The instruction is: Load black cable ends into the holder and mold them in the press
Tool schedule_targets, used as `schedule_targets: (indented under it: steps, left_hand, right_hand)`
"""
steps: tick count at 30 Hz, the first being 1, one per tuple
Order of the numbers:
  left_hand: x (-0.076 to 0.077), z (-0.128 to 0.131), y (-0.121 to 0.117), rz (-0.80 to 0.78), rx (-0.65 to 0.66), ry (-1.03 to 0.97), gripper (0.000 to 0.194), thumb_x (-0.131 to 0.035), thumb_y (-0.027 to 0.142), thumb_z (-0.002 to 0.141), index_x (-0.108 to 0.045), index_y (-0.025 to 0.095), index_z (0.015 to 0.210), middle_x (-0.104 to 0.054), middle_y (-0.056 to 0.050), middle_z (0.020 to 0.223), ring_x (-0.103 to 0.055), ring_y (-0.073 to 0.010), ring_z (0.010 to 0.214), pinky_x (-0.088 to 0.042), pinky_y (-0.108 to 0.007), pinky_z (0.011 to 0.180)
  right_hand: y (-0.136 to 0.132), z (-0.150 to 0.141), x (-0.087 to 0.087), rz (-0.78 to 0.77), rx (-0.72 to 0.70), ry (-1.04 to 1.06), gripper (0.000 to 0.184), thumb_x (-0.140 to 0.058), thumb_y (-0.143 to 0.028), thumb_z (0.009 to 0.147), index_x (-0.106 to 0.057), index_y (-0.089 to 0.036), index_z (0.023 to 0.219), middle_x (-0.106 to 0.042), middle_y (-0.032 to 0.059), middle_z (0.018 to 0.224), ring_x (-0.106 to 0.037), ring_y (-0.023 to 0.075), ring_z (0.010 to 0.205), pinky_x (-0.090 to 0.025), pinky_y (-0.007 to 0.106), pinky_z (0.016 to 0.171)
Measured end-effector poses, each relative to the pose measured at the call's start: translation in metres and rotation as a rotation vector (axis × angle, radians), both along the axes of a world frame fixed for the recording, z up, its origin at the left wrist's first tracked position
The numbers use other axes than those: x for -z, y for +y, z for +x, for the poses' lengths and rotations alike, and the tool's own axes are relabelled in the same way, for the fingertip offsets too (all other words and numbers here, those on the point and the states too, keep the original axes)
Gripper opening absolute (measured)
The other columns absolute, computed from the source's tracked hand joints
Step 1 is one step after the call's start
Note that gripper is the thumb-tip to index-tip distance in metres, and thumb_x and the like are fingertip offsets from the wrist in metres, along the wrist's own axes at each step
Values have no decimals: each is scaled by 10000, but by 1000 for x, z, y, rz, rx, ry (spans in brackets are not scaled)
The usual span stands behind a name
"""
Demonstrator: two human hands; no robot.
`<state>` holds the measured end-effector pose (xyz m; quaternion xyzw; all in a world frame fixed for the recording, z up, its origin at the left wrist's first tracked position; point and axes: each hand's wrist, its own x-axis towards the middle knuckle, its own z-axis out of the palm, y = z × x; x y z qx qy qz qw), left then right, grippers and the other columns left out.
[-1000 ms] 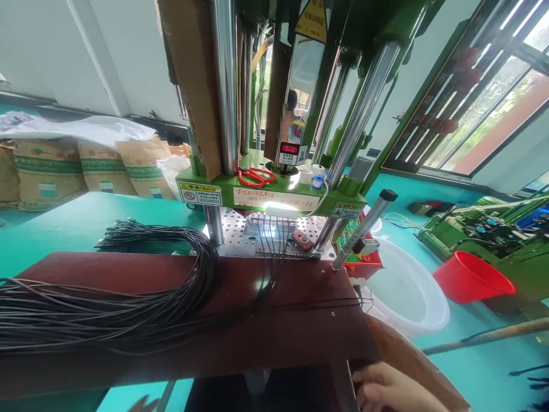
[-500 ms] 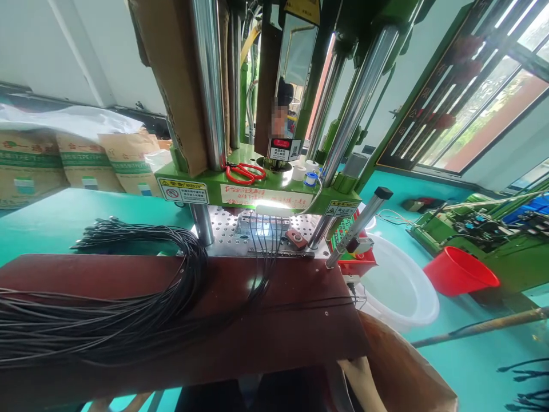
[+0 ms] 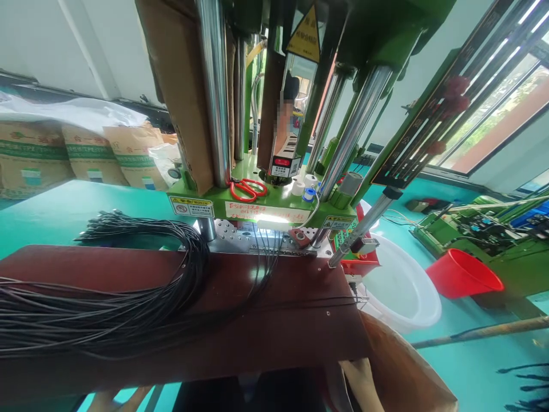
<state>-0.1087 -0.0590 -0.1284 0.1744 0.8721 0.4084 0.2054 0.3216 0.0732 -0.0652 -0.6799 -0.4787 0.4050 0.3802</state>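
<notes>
Below the front edge of the brown table, part of my left hand shows at the bottom left; its fingers are hidden. My right forearm reaches beneath the table's right corner, and my right hand is out of sight under the tabletop. A thick bundle of black cables curves across the table's left side. Several thin black cables run from it under the green crossplate of an upright press. The crossplate sits low over a perforated metal bed, hiding much of it.
Red-handled scissors and small white spools rest on the crossplate. A brown paper-lined container stands by my right arm. Beyond are a white tub, a red bucket and a pole. Paper sacks stand back left.
The press's upper part and crossplate have come down closer to the metal bed. My right hand has gone from beside the table corner to under it. My left hand has shifted left.
</notes>
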Motion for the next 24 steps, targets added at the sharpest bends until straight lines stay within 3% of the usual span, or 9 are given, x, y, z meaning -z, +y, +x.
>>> schedule_targets:
  steps: [6,10,15,18,24]
  left_hand:
    - [-7,4,-4,-49,91,36,768,-494,688,515,-550,150,1061,-627,-149,999,-514,-411,1041,-418,-522,872]
    - [-11,9,-5,-23,105,74,717,-446,662,587,-524,152,1084,-584,-148,1089,-491,-397,1072,-374,-522,914]
    - [6,5,-4,13,91,65,664,-506,601,559,-532,145,1041,-605,-143,1050,-498,-387,1074,-373,-486,939]
    - [14,-1,-4,10,80,34,702,-543,592,504,-512,149,1047,-615,-147,1039,-522,-392,1045,-418,-484,884]
    - [-5,4,-2,-9,102,-7,697,-555,598,532,-487,128,1043,-594,-181,1084,-523,-373,1048,-438,-455,832]
  right_hand:
    - [0,0,0,1,15,-59,664,-663,-414,488,-568,-228,1118,-667,107,945,-535,375,1058,-435,466,920]
    - [-1,-1,3,1,18,-112,593,-656,-416,560,-531,-370,1138,-640,43,985,-528,360,1067,-514,457,810]
    - [-10,0,-2,-21,-33,-132,405,-579,-406,783,-504,-279,1161,-561,55,1118,-528,248,1043,-501,414,791]
    - [-13,4,-7,-29,-41,-152,332,-582,-365,797,-531,-274,1112,-548,47,1116,-520,229,1029,-508,370,745]
    - [-9,7,-7,-23,-59,-178,342,-620,-351,766,-535,-288,1091,-546,39,1100,-516,228,1039,-518,356,715]
